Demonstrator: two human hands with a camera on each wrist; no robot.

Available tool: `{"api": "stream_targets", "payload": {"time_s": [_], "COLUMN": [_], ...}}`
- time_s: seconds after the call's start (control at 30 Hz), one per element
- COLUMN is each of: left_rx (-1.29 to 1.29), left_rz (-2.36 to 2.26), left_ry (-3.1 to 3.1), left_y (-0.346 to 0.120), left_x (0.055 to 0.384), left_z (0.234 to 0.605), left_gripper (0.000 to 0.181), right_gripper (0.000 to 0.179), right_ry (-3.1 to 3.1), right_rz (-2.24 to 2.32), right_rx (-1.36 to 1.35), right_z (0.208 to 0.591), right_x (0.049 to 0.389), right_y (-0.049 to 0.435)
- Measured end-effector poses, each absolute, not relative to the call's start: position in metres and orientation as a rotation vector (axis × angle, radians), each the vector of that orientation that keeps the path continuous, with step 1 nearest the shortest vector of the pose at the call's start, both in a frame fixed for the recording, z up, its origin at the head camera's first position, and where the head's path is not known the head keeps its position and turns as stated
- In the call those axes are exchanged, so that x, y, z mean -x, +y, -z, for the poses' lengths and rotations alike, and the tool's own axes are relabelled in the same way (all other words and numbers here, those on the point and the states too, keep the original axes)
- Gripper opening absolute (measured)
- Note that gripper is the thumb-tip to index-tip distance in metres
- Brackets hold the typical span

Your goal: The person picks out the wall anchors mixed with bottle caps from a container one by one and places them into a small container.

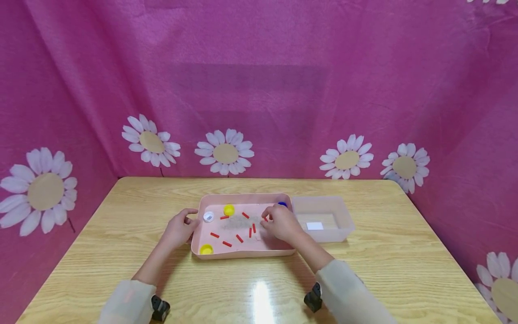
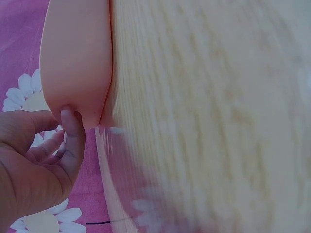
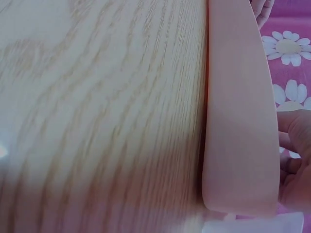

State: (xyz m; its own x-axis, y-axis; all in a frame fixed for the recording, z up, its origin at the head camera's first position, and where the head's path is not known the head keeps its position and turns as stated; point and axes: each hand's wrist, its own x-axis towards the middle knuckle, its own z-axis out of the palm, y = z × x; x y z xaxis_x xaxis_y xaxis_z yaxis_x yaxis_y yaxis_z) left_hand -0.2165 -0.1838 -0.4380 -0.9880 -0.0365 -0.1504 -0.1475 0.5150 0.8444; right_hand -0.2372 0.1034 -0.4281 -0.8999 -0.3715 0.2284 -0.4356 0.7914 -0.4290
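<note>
left hand [image 1: 180, 227]: fingers apart, touching end of smooth pink tray [image 1: 251, 255] | right hand [image 1: 280, 222]: thumb and forefinger at a red stick [image 1: 265, 218] within tray, clamped or not i cannot tell | inside: round yellow cups [image 1: 206, 250], scattered red sticks [image 1: 239, 238], white cup [image 1: 208, 217], blue piece [image 1: 282, 204] | translucent bin [image 1: 329, 235] beside | wood-grain table [image 1: 226, 288] beneath | magenta flowered curtain [image 1: 259, 90]

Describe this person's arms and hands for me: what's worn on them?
Both the left hand and right hand are bare, without gloves. The left sleeve and right sleeve are pale off-white. A small, blocky black device sits by each cuff.
</note>
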Motion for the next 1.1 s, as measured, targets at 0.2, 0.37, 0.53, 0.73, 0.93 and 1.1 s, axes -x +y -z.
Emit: {"api": "stream_targets", "payload": {"time_s": [0.2,0.37,0.53,0.73,0.93,1.1], "left_rx": [0.165,0.172,0.178,0.18,0.184,0.19], "left_rz": [-1.498,-1.504,-1.495,-1.509,-1.508,-1.514], "left_ry": [2.633,2.622,2.625,2.613,2.594,2.587], "left_y": [-0.184,-0.186,-0.185,-0.186,-0.187,-0.187], "left_x": [0.217,0.218,0.218,0.219,0.219,0.218], "left_z": [0.439,0.44,0.441,0.441,0.441,0.441], "left_gripper": [0.04,0.04,0.04,0.04,0.041,0.041], "right_gripper": [0.01,0.011,0.011,0.01,0.009,0.008], "right_ry": [-2.867,-2.886,-2.9,-2.923,-2.969,-2.939], "right_rz": [-0.603,-0.515,-0.478,-0.475,-0.531,-0.682], "right_rx": [-0.542,-0.482,-0.475,-0.453,-0.4,-0.396], "right_z": [0.433,0.438,0.442,0.445,0.446,0.446], "right_x": [0.238,0.239,0.239,0.241,0.241,0.243], "right_y": [0.101,0.1,0.103,0.102,0.1,0.099]}}
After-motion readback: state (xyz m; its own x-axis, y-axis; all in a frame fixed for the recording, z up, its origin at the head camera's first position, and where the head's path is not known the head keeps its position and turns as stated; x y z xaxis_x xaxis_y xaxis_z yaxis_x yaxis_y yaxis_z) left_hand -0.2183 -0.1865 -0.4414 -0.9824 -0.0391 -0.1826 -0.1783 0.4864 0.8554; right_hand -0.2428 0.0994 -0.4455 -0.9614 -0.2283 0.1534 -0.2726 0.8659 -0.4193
